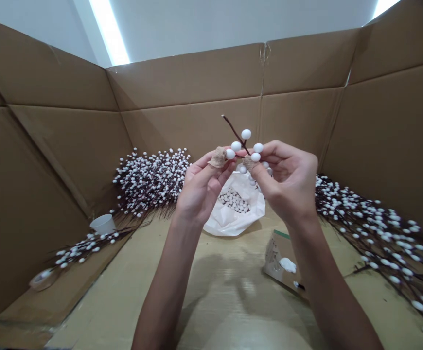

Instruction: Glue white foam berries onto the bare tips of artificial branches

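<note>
Both hands are raised over the table, close together around a short brown twig (235, 130) with several white berries (246, 134) on it. My right hand (288, 175) pinches the twig between a tan-wrapped thumb and the fingers; more white berries show below that thumb. Its neighbour, my left hand (204, 182), has its wrapped thumb and fingers closed at a berry (230, 154) on the twig's left side. Beneath them lies a white plastic bag (219, 221) holding loose white berries (235, 200).
A pile of berry branches (153, 177) lies at the back left, and another pile (386, 238) along the right. A white cup (102, 224), small branches (83, 250) and a tape roll (42, 280) are at left. A cardboard piece (279, 270) bears a white blob. Cardboard walls (193, 126) surround the table.
</note>
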`<act>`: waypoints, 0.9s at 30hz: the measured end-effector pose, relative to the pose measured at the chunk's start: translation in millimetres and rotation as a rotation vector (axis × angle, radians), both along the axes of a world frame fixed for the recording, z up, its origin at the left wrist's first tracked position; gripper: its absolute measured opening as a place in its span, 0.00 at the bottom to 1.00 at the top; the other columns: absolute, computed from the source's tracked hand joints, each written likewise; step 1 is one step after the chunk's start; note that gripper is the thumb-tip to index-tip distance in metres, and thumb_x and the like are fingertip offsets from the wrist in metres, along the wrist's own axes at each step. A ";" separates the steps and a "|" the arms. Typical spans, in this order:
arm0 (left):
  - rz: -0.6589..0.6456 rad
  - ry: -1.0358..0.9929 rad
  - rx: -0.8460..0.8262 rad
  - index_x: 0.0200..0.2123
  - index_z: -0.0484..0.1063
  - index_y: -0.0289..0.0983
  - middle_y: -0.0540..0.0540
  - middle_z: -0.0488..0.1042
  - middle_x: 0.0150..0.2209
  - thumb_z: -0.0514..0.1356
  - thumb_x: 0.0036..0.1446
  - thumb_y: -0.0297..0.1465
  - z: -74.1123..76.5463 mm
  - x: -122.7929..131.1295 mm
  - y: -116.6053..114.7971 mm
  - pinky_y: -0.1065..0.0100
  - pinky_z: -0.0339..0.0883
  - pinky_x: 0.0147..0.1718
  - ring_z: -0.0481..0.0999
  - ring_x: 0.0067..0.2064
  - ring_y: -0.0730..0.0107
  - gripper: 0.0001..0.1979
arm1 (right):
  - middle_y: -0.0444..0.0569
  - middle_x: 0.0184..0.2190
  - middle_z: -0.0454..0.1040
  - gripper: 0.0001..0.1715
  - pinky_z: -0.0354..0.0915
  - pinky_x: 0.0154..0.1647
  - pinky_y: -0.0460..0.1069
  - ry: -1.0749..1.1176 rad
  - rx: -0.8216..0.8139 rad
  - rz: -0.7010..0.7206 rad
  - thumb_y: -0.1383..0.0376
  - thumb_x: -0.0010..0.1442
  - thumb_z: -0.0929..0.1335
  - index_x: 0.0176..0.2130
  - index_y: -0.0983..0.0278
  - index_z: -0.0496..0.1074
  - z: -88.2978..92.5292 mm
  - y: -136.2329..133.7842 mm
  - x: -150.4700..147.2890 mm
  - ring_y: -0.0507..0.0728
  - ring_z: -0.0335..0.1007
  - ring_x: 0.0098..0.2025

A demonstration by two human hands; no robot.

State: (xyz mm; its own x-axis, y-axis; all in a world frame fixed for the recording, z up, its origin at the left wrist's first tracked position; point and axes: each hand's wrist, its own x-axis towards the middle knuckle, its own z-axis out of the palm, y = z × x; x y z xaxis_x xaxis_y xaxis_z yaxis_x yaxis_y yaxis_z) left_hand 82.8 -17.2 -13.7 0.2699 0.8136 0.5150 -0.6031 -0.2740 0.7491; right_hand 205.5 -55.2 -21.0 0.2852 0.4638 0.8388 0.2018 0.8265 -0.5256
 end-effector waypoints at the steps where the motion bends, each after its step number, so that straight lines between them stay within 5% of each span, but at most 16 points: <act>1: 0.004 -0.001 0.003 0.30 0.77 0.35 0.46 0.80 0.39 0.64 0.53 0.27 0.0 0.2 -0.6 0.63 0.67 0.55 0.76 0.51 0.60 0.02 | 0.45 0.27 0.75 0.04 0.71 0.33 0.48 -0.005 0.005 -0.005 0.68 0.52 0.71 0.27 0.65 0.71 -0.1 0.4 0.3 0.53 0.74 0.31; 13: 0.156 -0.014 0.081 0.30 0.79 0.37 0.47 0.81 0.34 0.67 0.50 0.33 -6.4 6.7 0.5 0.66 0.71 0.49 0.80 0.42 0.67 0.06 | 0.45 0.27 0.76 0.02 0.72 0.37 0.49 -0.077 -0.002 -0.063 0.68 0.53 0.70 0.29 0.65 0.73 -1.0 4.3 3.6 0.54 0.75 0.33; 27: 0.197 -0.074 0.073 0.27 0.79 0.37 0.48 0.81 0.33 0.67 0.51 0.32 -8.7 16.8 -2.0 0.63 0.70 0.50 0.79 0.45 0.65 0.04 | 0.45 0.26 0.76 0.02 0.72 0.35 0.49 -0.014 0.029 -0.075 0.71 0.52 0.69 0.29 0.64 0.73 -2.6 5.4 -1.8 0.54 0.75 0.32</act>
State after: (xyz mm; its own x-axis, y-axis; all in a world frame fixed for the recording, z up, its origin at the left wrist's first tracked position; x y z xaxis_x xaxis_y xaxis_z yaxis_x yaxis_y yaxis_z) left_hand 99.6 -19.2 -22.3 0.0689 0.8066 0.5870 -0.5853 -0.4438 0.6786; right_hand 203.7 -49.7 -23.7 0.3064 0.4168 0.8558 0.2709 0.8237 -0.4981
